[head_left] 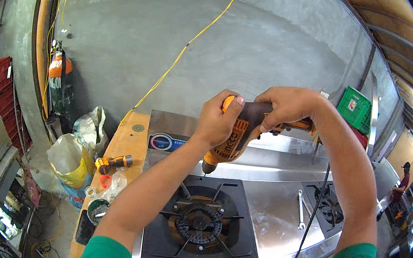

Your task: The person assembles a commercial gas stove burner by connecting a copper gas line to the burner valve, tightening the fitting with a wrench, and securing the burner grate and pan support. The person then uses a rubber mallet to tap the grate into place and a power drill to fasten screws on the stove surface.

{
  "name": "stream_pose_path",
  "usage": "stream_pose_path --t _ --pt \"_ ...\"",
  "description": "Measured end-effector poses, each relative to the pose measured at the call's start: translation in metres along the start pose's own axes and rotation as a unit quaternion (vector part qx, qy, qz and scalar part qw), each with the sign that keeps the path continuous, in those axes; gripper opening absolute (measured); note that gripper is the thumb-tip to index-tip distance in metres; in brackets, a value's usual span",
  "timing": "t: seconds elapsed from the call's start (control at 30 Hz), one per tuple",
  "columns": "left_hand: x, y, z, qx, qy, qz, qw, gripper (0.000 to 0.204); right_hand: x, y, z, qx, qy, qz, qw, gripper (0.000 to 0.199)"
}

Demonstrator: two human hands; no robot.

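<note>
Both my hands are on an orange and black corded power drill (231, 141), held nose down. My left hand (216, 122) wraps around the rear of its body, thumb on top. My right hand (290, 106) grips the handle, which points right. The thin bit (205, 174) reaches the back edge of a black square burner plate (156, 253) on a stainless steel stove (279, 206); whether the tip touches cannot be made out. A round burner (199, 223) sits in the plate's middle. Under my right forearm hangs the black cord (304, 236).
A combination wrench (301, 209) lies on the steel, left of a second burner (329, 210). On the wooden bench (127, 133) at left rest a smaller cordless drill (113, 164) and a tape roll (90, 191). Sacks (70, 155) and a gas cylinder (60, 83) stand beyond.
</note>
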State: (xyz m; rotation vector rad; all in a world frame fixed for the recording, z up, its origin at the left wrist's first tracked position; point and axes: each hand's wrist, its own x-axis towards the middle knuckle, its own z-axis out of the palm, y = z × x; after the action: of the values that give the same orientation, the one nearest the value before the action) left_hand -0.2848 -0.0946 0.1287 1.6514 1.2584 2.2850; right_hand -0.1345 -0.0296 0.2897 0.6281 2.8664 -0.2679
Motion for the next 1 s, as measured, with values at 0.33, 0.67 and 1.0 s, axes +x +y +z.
stream_pose_path --t 0.33,0.67,1.0 --pt "-0.005 -0.037 -0.008 0.014 -0.002 -0.02 1.0 0.042 0.036 0.013 0.014 0.008 -0.044 0.003 0.999 0.042" --pt "-0.012 -0.037 -0.002 0.027 0.003 -0.009 1.0 0.042 0.039 0.026 0.022 0.043 -0.037 0.001 0.998 0.046" --pt "-0.009 -0.037 0.0 0.03 0.002 -0.027 0.999 0.042 0.04 0.026 0.022 0.042 -0.032 0.013 0.998 0.05"
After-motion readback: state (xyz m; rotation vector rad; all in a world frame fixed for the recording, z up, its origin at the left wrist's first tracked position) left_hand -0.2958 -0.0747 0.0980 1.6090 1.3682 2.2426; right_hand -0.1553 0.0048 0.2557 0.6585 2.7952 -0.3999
